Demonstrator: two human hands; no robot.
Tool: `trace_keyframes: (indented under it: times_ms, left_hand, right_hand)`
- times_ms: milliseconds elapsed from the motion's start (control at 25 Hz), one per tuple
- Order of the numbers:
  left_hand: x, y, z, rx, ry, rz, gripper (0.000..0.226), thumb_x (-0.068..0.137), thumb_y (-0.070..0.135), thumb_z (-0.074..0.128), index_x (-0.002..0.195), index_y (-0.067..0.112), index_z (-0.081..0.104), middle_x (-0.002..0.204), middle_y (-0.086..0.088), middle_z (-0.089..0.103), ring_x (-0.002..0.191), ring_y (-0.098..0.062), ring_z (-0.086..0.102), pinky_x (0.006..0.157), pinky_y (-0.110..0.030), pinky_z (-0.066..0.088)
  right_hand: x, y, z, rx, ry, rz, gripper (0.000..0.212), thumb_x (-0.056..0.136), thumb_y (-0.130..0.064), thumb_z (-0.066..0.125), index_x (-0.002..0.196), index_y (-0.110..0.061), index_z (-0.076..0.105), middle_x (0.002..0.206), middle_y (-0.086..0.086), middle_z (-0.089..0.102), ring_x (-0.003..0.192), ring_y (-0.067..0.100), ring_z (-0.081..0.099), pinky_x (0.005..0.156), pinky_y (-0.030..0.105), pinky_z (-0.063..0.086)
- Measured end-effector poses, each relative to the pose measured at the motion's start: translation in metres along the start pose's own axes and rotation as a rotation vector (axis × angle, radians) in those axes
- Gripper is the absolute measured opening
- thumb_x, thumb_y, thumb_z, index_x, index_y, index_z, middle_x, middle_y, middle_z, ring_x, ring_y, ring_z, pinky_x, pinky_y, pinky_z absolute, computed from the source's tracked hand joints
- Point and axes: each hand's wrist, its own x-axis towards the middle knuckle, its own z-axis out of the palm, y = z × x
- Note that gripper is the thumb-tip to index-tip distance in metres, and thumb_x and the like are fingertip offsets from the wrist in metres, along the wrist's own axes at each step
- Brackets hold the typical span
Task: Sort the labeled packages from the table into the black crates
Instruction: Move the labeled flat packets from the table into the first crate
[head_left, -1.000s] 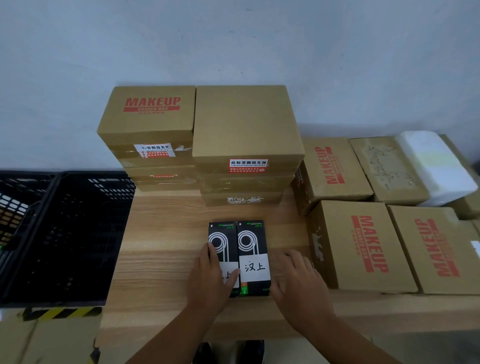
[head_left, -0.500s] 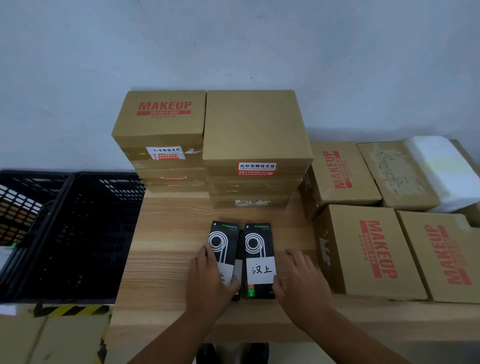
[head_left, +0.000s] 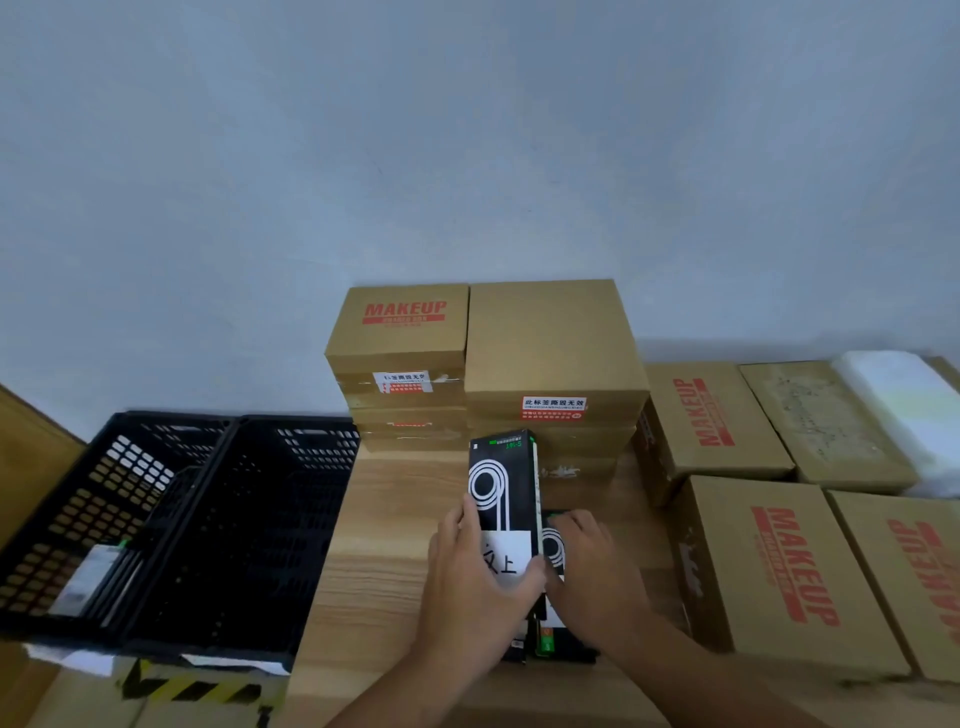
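- Two black perforated plastic crates (head_left: 260, 519) stand side by side just left of the pale wooden bench (head_left: 405, 519).
- The left hand (head_left: 467, 587) holds a slim black carton with a white loop graphic and a white label (head_left: 501, 478). Its fingers (head_left: 457, 519) curl round the carton's left edge and the thumb presses the label.
- The carton's long axis runs near to far, with the far end tipped up off the bench. The crates lie straight to its left, so the left hand is the nearer one for the drop.
- The right hand (head_left: 592, 566) rests on a second matching black carton (head_left: 553, 551) that lies flat on the bench. Its fingers are laid along the top, and I cannot tell whether they have closed on the sides.
- Brown cardboard boxes printed MAKEUP (head_left: 769, 561) fill the right side.
- Half a second ago both cartons lay flat side by side; the left one has now been raised.
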Motion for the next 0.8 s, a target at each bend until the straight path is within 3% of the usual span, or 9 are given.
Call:
trace_keyframes:
  times_ms: [80, 160, 240, 360, 440, 560, 680, 800]
  left_hand:
    - [-0.002, -0.001, -0.004, -0.149, -0.073, -0.014, 0.079, 0.078, 0.059, 0.071, 0.148, 0.042, 0.037, 0.124, 0.043, 0.036, 0.114, 0.018, 0.044, 0.086, -0.005, 0.042]
    - [-0.004, -0.006, -0.004, -0.277, -0.12, -0.055, 0.062, 0.087, 0.042, 0.075, 0.143, 0.038, 0.049, 0.127, 0.029, 0.05, 0.11, 0.013, 0.055, 0.086, -0.011, 0.053]
    - [-0.007, -0.011, -0.002, -0.385, -0.156, -0.088, 0.055, 0.091, 0.033, 0.075, 0.142, 0.037, 0.054, 0.129, 0.021, 0.057, 0.108, 0.007, 0.063, 0.088, -0.021, 0.058]
    - [-0.012, -0.015, 0.005, -0.493, -0.209, -0.123, 0.044, 0.095, 0.027, 0.071, 0.133, 0.041, 0.055, 0.127, 0.017, 0.059, 0.101, 0.013, 0.065, 0.076, -0.012, 0.056]
    - [-0.013, -0.017, 0.01, -0.505, -0.214, -0.13, 0.044, 0.095, 0.032, 0.07, 0.134, 0.044, 0.052, 0.127, 0.02, 0.059, 0.105, 0.016, 0.061, 0.08, -0.013, 0.054]
    - [-0.013, -0.02, 0.015, -0.504, -0.209, -0.098, 0.044, 0.089, 0.048, 0.067, 0.13, 0.053, 0.056, 0.124, 0.02, 0.061, 0.114, 0.007, 0.061, 0.088, -0.019, 0.054]
    - [-0.014, -0.017, 0.017, -0.516, -0.176, -0.047, 0.033, 0.094, 0.045, 0.069, 0.127, 0.045, 0.067, 0.118, 0.005, 0.062, 0.11, -0.005, 0.066, 0.081, -0.019, 0.057]
    - [-0.013, -0.013, 0.013, -0.506, -0.108, -0.005, 0.032, 0.096, 0.04, 0.069, 0.128, 0.042, 0.068, 0.111, 0.013, 0.067, 0.105, -0.005, 0.067, 0.08, -0.02, 0.058]
  right_hand:
    - [0.0, -0.005, 0.003, 0.356, -0.127, 0.047, 0.033, 0.097, -0.018, 0.063, 0.129, -0.028, 0.066, 0.123, -0.005, 0.066, 0.105, 0.008, 0.064, 0.091, 0.028, 0.056]
    - [-0.004, -0.01, 0.005, 0.667, -0.252, 0.149, 0.023, 0.1, -0.017, 0.061, 0.117, -0.026, 0.073, 0.107, -0.003, 0.077, 0.093, 0.011, 0.073, 0.087, 0.04, 0.061]
    - [-0.01, -0.013, 0.007, 0.76, -0.265, 0.226, 0.022, 0.102, -0.023, 0.056, 0.104, -0.027, 0.078, 0.095, -0.002, 0.079, 0.085, 0.015, 0.076, 0.084, 0.046, 0.062]
    - [-0.02, -0.015, 0.008, 0.841, -0.275, 0.325, 0.033, 0.105, -0.026, 0.047, 0.099, -0.028, 0.079, 0.093, 0.002, 0.08, 0.089, 0.024, 0.075, 0.087, 0.049, 0.06]
    - [-0.024, -0.016, 0.006, 0.932, -0.262, 0.401, 0.034, 0.108, -0.026, 0.044, 0.104, -0.025, 0.078, 0.097, 0.005, 0.08, 0.095, 0.028, 0.075, 0.091, 0.052, 0.059]
    - [-0.031, -0.018, 0.0, 1.121, -0.259, 0.47, 0.029, 0.108, -0.029, 0.047, 0.111, -0.024, 0.075, 0.104, 0.003, 0.079, 0.099, 0.021, 0.075, 0.092, 0.048, 0.06]
    - [-0.034, -0.015, -0.009, 1.226, -0.219, 0.48, 0.024, 0.105, -0.033, 0.054, 0.116, -0.024, 0.074, 0.106, 0.002, 0.078, 0.1, 0.02, 0.074, 0.08, 0.038, 0.063]
    - [-0.034, -0.009, -0.012, 1.287, -0.128, 0.49, 0.021, 0.1, -0.026, 0.063, 0.119, -0.024, 0.072, 0.111, 0.004, 0.076, 0.1, 0.019, 0.074, 0.075, 0.036, 0.063]
